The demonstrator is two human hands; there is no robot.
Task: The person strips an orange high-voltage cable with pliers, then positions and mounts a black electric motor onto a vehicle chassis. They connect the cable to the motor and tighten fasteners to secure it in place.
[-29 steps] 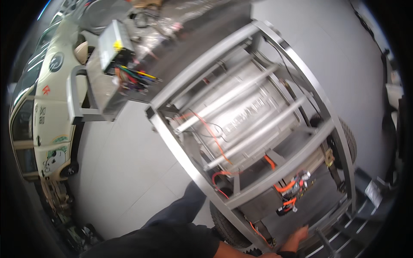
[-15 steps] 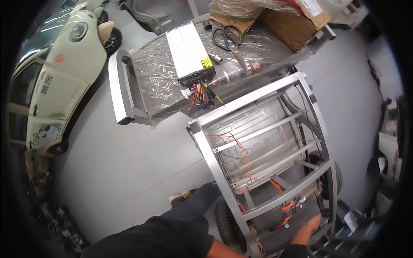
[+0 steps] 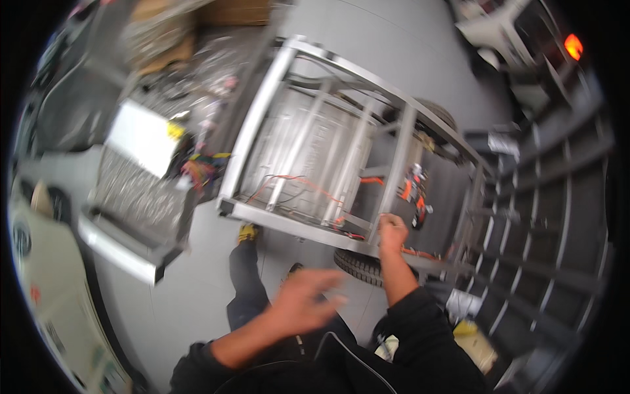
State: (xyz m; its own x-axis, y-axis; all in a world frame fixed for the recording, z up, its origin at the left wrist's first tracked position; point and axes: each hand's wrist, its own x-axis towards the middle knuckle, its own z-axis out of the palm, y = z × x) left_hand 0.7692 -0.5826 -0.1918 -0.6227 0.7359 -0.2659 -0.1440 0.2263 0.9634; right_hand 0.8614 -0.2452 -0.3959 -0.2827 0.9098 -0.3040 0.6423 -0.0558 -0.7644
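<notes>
My left hand (image 3: 307,303) is raised in front of my body, blurred by motion, fingers apart and nothing visible in them. Farther forward, my right hand (image 3: 392,234) is over the near side of a silver metal vehicle frame (image 3: 298,231), by a crossbar (image 3: 398,161). Its fingers are curled together; what they hold, if anything, is hidden. Just beyond it, orange cables and connectors (image 3: 410,190) sit inside the frame. A thin orange wire (image 3: 302,178) trails across the frame's ribbed metal floor panel (image 3: 308,141). Below the right hand, a black tire (image 3: 359,268) stands beside the frame.
On the left, a silver box (image 3: 141,136) with a bundle of coloured wires (image 3: 200,172) lies on a plastic-wrapped part. Cardboard boxes (image 3: 233,12) stand behind. A dark metal rack (image 3: 525,223) is at the right. Pale vehicles (image 3: 49,276) stand lower left and upper right.
My view has swung round to the right, so the frame now lies across the middle. My left hand has come into view, and my right hand is now at the frame's near side.
</notes>
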